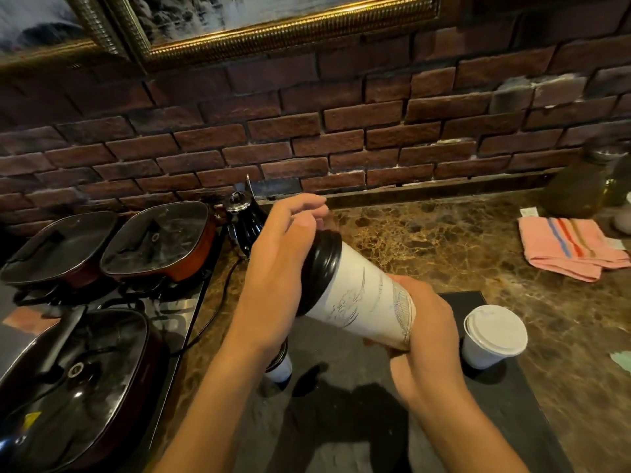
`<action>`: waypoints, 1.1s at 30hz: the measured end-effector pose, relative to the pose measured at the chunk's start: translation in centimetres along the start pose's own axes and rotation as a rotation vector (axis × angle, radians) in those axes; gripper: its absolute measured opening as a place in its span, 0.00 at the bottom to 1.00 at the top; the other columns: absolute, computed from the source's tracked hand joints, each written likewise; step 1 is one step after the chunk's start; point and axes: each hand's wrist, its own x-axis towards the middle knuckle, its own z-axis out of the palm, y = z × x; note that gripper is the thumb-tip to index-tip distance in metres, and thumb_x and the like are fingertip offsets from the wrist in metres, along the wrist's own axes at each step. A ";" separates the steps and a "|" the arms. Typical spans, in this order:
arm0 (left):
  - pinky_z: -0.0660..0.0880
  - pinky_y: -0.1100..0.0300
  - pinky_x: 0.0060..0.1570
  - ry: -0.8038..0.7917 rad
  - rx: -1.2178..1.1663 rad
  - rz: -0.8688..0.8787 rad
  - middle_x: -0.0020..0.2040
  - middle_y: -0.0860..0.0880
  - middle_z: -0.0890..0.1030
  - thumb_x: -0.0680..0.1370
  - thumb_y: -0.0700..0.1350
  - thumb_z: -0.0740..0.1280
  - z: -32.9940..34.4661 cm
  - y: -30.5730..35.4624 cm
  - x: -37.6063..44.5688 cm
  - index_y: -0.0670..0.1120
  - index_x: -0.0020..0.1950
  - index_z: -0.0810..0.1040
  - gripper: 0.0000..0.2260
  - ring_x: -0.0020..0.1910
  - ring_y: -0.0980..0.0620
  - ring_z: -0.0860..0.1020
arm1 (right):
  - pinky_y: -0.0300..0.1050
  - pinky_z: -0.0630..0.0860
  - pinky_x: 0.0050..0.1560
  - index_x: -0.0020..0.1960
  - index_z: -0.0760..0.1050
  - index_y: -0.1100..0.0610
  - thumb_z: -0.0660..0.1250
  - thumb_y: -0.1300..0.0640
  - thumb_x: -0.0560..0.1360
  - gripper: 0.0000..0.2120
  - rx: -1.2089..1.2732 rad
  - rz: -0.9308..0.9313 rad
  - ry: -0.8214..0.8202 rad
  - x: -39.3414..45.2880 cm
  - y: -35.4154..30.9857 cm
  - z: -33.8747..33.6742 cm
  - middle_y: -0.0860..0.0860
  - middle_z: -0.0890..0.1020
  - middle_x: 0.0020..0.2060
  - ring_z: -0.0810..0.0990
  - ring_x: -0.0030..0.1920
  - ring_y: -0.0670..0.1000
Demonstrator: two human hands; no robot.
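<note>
A tall white paper cup (362, 295) with a line drawing and a black lid (321, 271) is held tilted above the counter, lid toward the upper left. My right hand (426, 336) grips its base end. My left hand (283, 268) lies against the black lid with the palm, fingers loosely bent over its top. Below my left wrist, a second cup with a black lid (280, 367) stands partly hidden. A smaller white cup with a white lid (491, 336) stands on the dark tray (512, 421) to the right.
Three lidded electric pans (68, 380) fill the left side, with a black kettle (244, 220) behind them. A pink striped cloth (570, 247) and glass jars (577, 186) sit at the back right of the marble counter (426, 240). A brick wall runs behind.
</note>
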 end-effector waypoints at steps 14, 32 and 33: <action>0.79 0.42 0.57 0.103 -0.053 -0.231 0.50 0.52 0.85 0.75 0.60 0.60 -0.9 1.7 0.0 0.61 0.60 0.81 0.18 0.52 0.51 0.83 | 0.38 0.80 0.50 0.75 0.61 0.44 0.71 0.39 0.69 0.38 -1.015 -0.919 -0.404 -1.9 -2.2 -2.2 0.44 0.73 0.64 0.73 0.60 0.42; 0.79 0.56 0.43 0.143 -0.259 -0.140 0.47 0.45 0.86 0.76 0.58 0.62 -0.7 0.8 -0.6 0.50 0.62 0.82 0.20 0.46 0.48 0.84 | 0.44 0.79 0.28 0.59 0.79 0.46 0.76 0.47 0.64 0.24 -0.156 0.001 -0.602 -3.7 -3.4 -1.1 0.50 0.84 0.51 0.84 0.39 0.52; 0.78 0.54 0.43 0.170 -0.259 -0.153 0.46 0.43 0.86 0.77 0.58 0.62 -0.7 0.8 -0.5 0.49 0.60 0.83 0.20 0.46 0.47 0.84 | 0.42 0.82 0.35 0.62 0.75 0.40 0.78 0.48 0.64 0.27 -0.373 -0.147 -0.516 -3.8 -3.4 -1.1 0.42 0.81 0.53 0.84 0.46 0.46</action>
